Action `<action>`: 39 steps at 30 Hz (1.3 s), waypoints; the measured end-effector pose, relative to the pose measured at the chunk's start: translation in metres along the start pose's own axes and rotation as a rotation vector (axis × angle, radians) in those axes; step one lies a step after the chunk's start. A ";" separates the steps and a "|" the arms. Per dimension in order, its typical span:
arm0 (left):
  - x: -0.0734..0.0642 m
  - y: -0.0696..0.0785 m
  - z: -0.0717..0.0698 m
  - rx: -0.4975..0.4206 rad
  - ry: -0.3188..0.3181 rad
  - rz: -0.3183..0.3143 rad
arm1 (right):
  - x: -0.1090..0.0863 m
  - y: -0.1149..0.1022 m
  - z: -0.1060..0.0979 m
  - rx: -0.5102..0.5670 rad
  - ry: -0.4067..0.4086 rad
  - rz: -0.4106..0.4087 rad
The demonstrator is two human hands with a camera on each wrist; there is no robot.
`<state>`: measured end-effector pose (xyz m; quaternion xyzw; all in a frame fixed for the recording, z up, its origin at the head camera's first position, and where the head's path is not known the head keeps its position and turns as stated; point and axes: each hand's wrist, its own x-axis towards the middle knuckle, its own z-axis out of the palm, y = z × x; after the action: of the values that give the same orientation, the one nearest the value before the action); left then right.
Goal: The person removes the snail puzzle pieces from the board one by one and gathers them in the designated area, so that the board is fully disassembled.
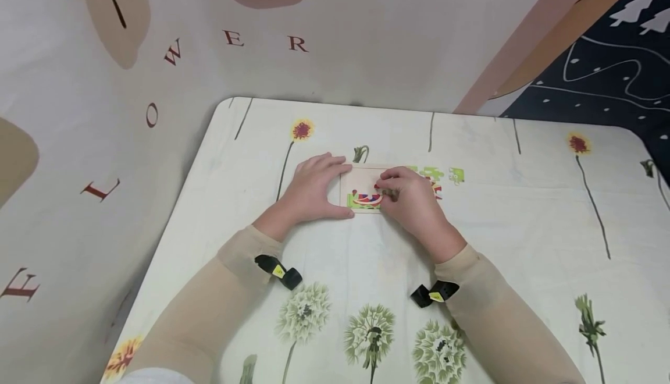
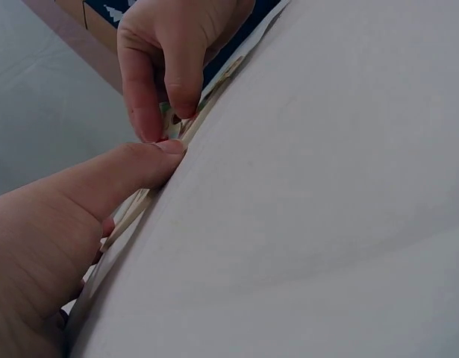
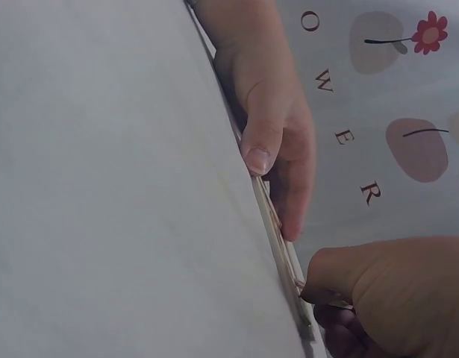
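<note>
A shallow wooden puzzle board [image 1: 361,176] lies on the table, its lower left filled with joined green, red and blue puzzle pieces [image 1: 366,199]. My left hand [image 1: 315,189] holds the board's left side, thumb at the near edge and fingers at the far edge. Over the right part of the board, my right hand [image 1: 416,201] pinches a small puzzle piece [image 2: 169,119] between thumb and fingers. Most of that piece is hidden by the fingertips. In the right wrist view the board [image 3: 278,235] shows edge-on between both hands.
Loose green puzzle pieces [image 1: 432,172] lie just beyond the right hand, with another piece [image 1: 456,176] farther right. Part of a red and white piece [image 1: 437,188] shows beside the knuckles. A flower-print cloth [image 1: 523,227] covers the table, and a printed curtain [image 1: 366,52] hangs behind it.
</note>
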<state>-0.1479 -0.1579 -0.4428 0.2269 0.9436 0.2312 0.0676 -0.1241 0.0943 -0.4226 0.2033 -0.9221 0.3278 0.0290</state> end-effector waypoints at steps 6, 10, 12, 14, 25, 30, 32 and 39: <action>-0.001 -0.002 0.001 -0.006 0.006 0.002 | -0.002 0.001 0.000 -0.020 0.062 -0.059; 0.000 -0.001 0.001 -0.017 0.010 0.011 | -0.002 0.007 -0.008 -0.018 0.105 -0.097; 0.000 0.000 0.001 -0.020 0.010 0.012 | -0.002 0.013 -0.015 -0.016 0.125 -0.098; 0.001 0.000 0.001 -0.014 0.008 0.009 | -0.004 0.022 -0.022 -0.006 0.146 -0.099; 0.001 0.000 0.001 0.003 -0.001 -0.005 | -0.035 0.080 -0.053 0.038 0.316 -0.077; 0.000 0.001 -0.001 -0.010 -0.001 0.004 | -0.050 0.095 -0.064 0.011 0.324 0.019; -0.001 0.001 -0.001 -0.014 0.000 0.004 | -0.055 0.099 -0.066 0.006 0.322 0.043; 0.000 0.002 -0.001 -0.008 0.000 0.007 | -0.066 0.112 -0.069 -0.027 0.332 0.101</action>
<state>-0.1471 -0.1567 -0.4404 0.2301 0.9419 0.2351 0.0676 -0.1137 0.2395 -0.4472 0.0992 -0.9181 0.3454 0.1670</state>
